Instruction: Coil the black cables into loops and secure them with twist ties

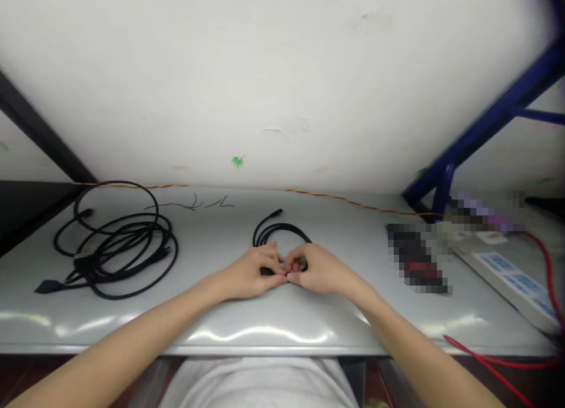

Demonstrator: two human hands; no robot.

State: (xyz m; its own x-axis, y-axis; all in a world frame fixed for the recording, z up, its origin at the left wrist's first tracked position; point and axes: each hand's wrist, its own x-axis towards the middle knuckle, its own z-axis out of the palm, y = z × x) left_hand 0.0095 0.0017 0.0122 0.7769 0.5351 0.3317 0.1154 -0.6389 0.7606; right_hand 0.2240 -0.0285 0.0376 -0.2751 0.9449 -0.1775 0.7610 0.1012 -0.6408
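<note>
A coiled black cable (pixel 286 225) lies on the grey metal tabletop in front of me, with one plug end sticking out at the upper left of its loop. My left hand (pixel 260 271) is closed on the near left part of the coil. My right hand (pixel 315 268) pinches the near right part, its fingertips meeting those of the left hand. Whatever small part sits between the fingertips is hidden by the fingers. At the left of the table rests a loose tangle of black cables (pixel 119 249) with several connectors.
Short black wire ties (pixel 194 205) lie near the back. A twisted red and yellow wire (pixel 344 197) runs along the wall. To the right are a blurred dark object (pixel 417 261), a white power strip (pixel 507 272), a red cable (pixel 549 266) and a blue frame post (pixel 481 125).
</note>
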